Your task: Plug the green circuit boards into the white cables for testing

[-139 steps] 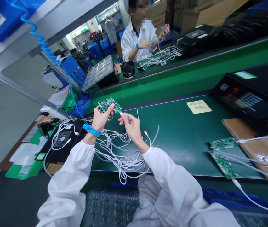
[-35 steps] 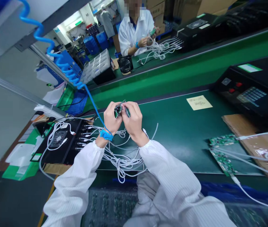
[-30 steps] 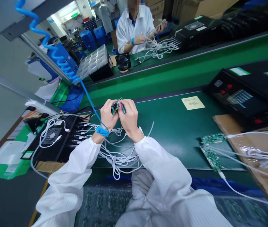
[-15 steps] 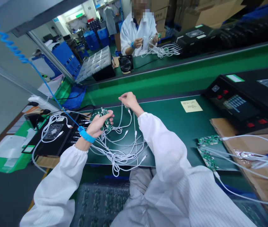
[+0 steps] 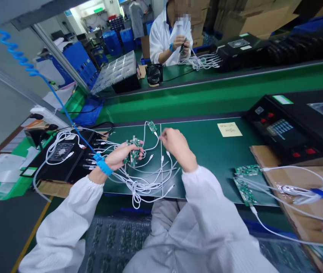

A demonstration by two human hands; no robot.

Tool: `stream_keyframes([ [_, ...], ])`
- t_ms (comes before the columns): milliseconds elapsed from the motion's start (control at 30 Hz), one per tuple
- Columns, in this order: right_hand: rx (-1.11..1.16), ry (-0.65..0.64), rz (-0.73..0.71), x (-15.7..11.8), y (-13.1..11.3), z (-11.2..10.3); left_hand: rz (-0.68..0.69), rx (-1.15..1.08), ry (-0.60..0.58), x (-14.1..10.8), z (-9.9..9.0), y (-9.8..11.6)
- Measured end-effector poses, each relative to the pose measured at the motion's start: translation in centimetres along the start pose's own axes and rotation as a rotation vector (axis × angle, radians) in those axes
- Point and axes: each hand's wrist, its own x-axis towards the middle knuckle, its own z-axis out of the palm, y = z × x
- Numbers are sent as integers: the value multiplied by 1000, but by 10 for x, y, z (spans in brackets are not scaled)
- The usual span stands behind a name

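A person in white [image 5: 158, 43] is beyond the green worktop [image 5: 201, 146]. A small board [image 5: 152, 127] lies near its far edge. The left hand [image 5: 120, 154] grips more boards [image 5: 134, 155], partly hidden. The right hand [image 5: 177, 147] has bunched fingers; whether they pinch anything cannot be told.

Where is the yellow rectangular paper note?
In the head view, the note lies right of centre, between the right hand and the black box with red buttons.
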Motion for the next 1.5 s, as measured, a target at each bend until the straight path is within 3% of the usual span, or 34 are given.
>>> stream_keyframes([
  [133, -78, -68, 104, -73, 33, 5, 20, 683, -266, 5, 0, -4],
  [233, -77, -79, 91, -98, 46, 11, 137, 1060, -248, 13, 7, -11],
  [300, -51, -103, 48, -104, 49, 14, 234, 1159, -171, 21, 13, -17],
  [433, 17, -143, -39, -106, 53, 19, 334, 1107, -112, 35, 19, -25],
  [567, -19, -141, -89, -107, 53, 22, 293, 1077, -170, 40, 19, -22],
  [700, -39, -45, -141, -99, 40, 18, 237, 1055, -190, 41, 18, -18],
  [900, 11, 138, -95, -68, 9, 16, 218, 1147, -145, 46, 18, -19],
  [1067, 146, 241, -57, -69, 6, 28, 220, 1109, -131, 48, 10, -16],
  [1233, 196, 235, -10, -74, 13, 37, 226, 1064, -169, 44, 11, -21],
  [1400, 122, 189, -48, -67, 11, 40, 283, 1230, -131, 43, 16, -35],
  [1500, 102, 250, -49, -67, 10, 40, 259, 1276, -177, 51, 8, -36],
])
